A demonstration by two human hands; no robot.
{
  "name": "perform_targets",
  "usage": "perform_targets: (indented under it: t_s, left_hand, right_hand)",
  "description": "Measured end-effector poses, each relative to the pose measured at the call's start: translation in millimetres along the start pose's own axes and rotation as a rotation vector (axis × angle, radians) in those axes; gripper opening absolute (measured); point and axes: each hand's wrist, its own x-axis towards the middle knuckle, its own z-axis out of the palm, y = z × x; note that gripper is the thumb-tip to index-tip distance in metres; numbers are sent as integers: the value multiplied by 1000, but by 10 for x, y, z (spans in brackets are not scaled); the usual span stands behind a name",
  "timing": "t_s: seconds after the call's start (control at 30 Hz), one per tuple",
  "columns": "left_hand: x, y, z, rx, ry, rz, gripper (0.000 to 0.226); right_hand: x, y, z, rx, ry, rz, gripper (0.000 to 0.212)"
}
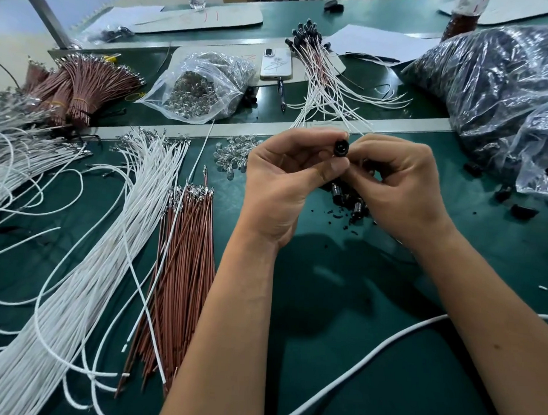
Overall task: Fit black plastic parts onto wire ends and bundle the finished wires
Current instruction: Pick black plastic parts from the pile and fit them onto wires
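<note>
A small round black plastic part (pixel 341 148) sits between both hands above the green table. My left hand (pixel 282 189) pinches it with thumb and forefinger, and my right hand (pixel 397 186) pinches it from the right side with curled fingers. More black parts (pixel 349 199) lie in a small heap under my right hand. Loose brown wires (pixel 184 260) and white wires (pixel 77 278) with metal terminals lie to the left. Finished wires with black ends (pixel 321 72) fan out at the back. Any wire held in my hands is hidden.
A clear bag of small bulbs (pixel 202 87) and loose bulbs (pixel 234 153) lie behind my left hand. A large plastic bag of black parts (pixel 500 91) fills the right. Tied brown bundles (pixel 81 85) sit at the back left. A phone (pixel 276 63) lies at the back; a white cable (pixel 370 353) crosses the near table.
</note>
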Motion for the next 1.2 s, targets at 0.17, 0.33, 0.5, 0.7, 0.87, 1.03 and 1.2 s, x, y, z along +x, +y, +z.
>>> perform_targets:
  t_s: [0.17, 0.33, 0.5, 0.7, 0.87, 1.03, 1.2]
  left_hand:
    - [6, 21, 8, 15, -14, 34, 41]
    - [-9, 39, -1, 36, -5, -5, 39]
    - [0, 50, -8, 110, 42, -19, 34]
    - [-7, 40, 9, 110, 43, 4, 35]
    - [-14, 51, 53, 103, 50, 17, 31]
    - [-20, 43, 73, 75, 52, 28, 31]
    - [-17, 52, 83, 79, 65, 50, 32]
  right_hand:
    - [-1, 15, -2, -56, 27, -32, 7]
    - [9, 11, 6, -59, 27, -40, 7]
    - [12, -19, 11, -43, 27, -49, 4]
    - [6, -16, 19, -30, 12, -44, 4]
    - [-1, 9, 17, -77, 17, -42, 18]
    - [-7, -2, 24, -102, 24, -66, 13]
    - [-12, -2, 37, -134, 6, -87, 10]
